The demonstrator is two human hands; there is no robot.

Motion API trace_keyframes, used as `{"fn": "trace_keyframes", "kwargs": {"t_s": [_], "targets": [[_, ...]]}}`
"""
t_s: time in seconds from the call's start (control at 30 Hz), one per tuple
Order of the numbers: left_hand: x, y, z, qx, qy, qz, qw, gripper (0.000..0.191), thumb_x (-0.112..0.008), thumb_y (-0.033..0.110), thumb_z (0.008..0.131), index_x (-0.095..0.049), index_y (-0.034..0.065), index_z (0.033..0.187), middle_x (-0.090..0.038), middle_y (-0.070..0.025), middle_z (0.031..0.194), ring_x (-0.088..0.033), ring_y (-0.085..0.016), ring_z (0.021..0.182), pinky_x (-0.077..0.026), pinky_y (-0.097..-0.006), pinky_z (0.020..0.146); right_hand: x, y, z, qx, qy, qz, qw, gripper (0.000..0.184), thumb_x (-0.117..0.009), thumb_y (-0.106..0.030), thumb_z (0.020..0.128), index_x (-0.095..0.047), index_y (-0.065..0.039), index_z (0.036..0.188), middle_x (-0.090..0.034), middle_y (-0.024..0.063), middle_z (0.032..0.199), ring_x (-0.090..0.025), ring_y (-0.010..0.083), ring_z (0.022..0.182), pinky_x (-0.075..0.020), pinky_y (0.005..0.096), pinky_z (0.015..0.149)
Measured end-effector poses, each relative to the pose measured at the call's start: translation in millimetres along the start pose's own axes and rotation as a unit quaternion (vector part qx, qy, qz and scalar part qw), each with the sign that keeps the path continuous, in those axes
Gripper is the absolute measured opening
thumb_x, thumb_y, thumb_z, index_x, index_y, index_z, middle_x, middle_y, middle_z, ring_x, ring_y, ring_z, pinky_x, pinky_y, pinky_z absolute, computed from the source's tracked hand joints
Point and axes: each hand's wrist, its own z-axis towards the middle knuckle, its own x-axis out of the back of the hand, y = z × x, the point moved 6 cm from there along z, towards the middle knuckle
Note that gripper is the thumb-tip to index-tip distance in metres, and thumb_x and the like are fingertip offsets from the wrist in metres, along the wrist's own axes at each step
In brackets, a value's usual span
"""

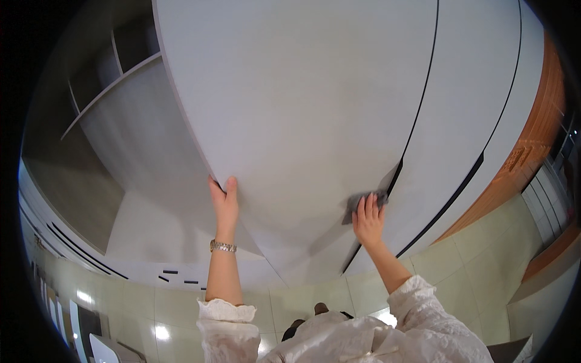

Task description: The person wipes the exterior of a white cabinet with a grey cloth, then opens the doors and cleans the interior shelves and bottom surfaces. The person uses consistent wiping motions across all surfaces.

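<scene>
A large white cabinet door panel (299,113) fills the middle of the view. My left hand (224,199) grips its left edge, the thumb on the front face and the fingers at the edge; a metal-banded watch (223,246) is on that wrist. My right hand (370,220) presses a grey cloth (356,204) against the face, near the door's right side, beside a black recessed handle strip (396,177). Part of the cloth is hidden under the fingers.
Left of the door, the cabinet's interior shows a shelf (113,86) with upright dividers. More white door panels (472,90) with black handle strips stand to the right, then an orange-brown wooden panel (513,168). Pale floor tiles (472,258) lie below.
</scene>
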Motion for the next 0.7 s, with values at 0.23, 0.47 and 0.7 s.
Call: {"fn": "trace_keyframes", "kwargs": {"t_s": [0.23,0.47,0.7], "targets": [[2,-10,-3,0.010,0.010,0.011,1.000,0.061,-0.055,0.036,0.096,-0.032,-0.0030,0.137,-0.047,-0.0135,0.132,-0.046,-0.022,0.120,-0.033,-0.0339,0.103,26,20,83,-0.094,-0.004,0.010,0.996,0.058,-0.059,-0.021,0.087,-0.042,0.003,0.136,-0.034,0.0266,0.146,-0.039,0.0374,0.132,-0.0291,0.0574,0.105],[4,-20,0,0.004,-0.013,0.027,1.000,0.061,-0.053,0.036,0.097,-0.032,-0.0034,0.138,-0.046,-0.0139,0.134,-0.044,-0.022,0.122,-0.032,-0.0341,0.105,31,27,98,-0.089,0.038,-0.003,0.995,0.058,-0.056,-0.023,0.089,-0.040,0.004,0.137,-0.032,0.0267,0.147,-0.040,0.0371,0.131,-0.0288,0.0564,0.105],[2,-6,-2,0.011,-0.001,0.045,0.999,0.063,-0.049,0.039,0.099,-0.028,-0.0028,0.141,-0.040,-0.0146,0.140,-0.039,-0.023,0.127,-0.028,-0.0344,0.107,-4,1,-1,-0.076,-0.068,0.065,0.993,0.058,-0.054,-0.021,0.090,-0.037,0.007,0.138,-0.029,0.0298,0.147,-0.035,0.0432,0.133,-0.0235,0.0598,0.107]]}}
